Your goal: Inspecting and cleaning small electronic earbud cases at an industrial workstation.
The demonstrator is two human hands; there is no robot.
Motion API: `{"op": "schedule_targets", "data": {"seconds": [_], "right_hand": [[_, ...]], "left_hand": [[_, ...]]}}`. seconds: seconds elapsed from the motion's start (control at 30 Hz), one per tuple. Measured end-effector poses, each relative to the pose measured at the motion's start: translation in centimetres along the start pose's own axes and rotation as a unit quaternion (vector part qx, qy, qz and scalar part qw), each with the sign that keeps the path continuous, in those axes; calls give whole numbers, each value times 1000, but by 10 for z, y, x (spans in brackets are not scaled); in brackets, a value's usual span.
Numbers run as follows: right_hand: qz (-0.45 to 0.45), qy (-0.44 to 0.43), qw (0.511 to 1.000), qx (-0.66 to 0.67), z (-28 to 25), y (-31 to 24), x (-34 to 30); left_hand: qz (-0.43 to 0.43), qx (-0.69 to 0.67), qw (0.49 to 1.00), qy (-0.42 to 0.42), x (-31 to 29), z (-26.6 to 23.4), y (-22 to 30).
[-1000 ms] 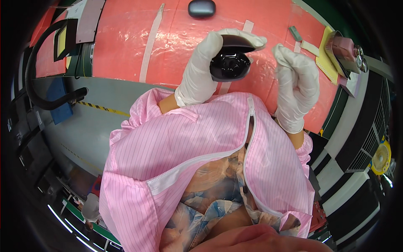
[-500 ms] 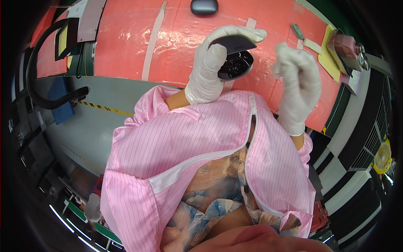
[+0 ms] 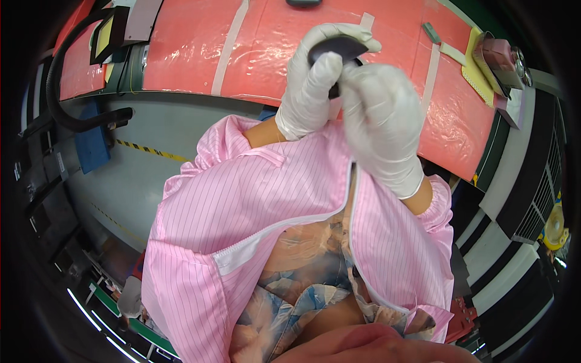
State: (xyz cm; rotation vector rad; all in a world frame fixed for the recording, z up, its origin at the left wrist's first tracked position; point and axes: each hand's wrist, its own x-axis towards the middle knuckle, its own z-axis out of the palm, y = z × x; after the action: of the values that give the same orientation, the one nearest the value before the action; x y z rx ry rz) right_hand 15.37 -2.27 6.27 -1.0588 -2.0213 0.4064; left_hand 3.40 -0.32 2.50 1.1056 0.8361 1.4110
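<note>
Small dark rounded part (image 3: 340,47), glossy and shell-like, held up in front of the chest above the coral-pink work mat (image 3: 187,54). Only its upper edge and a sliver of its lower side show; the rest is hidden behind the gloves, so its exact kind cannot be told. The left hand (image 3: 311,85), in a white glove, closes on the part: the fingertips curl over its top edge and the thumb presses against its near face. The right hand (image 3: 381,118), likewise gloved, lies just beside and partly in front of those fingers, its own fingers bunched together against the part's right side; whether they pinch it or merely touch it cannot be seen. As a judgement, handling of the part is under way and unfinished: it rests in neither place on the mat, and both hands are engaged with it. Beyond the fingertips, white tape strips (image 3: 233,45) cross the mat; to the right of the fingers stands a small pinkish fixture (image 3: 502,60); well to the left curves a black hose (image 3: 72,115).
</note>
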Motion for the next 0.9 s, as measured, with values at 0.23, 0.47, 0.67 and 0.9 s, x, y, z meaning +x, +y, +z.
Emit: {"op": "schedule_targets", "data": {"seconds": [0.23,0.47,0.67,0.9], "right_hand": [[184,-153,850,469,-28,6,-10],[207,67,932,291,-12,20,-10],[-55,-67,977,-197,-21,17,16],[-62,-18,992,-108,-2,26,5]], "left_hand": [[-65,-144,987,-24,-4,-6,1],[-44,-120,991,-33,5,-3,-6],[-17,-123,992,-30,10,-3,-13],[-23,-227,974,8,15,1,-19]]}}
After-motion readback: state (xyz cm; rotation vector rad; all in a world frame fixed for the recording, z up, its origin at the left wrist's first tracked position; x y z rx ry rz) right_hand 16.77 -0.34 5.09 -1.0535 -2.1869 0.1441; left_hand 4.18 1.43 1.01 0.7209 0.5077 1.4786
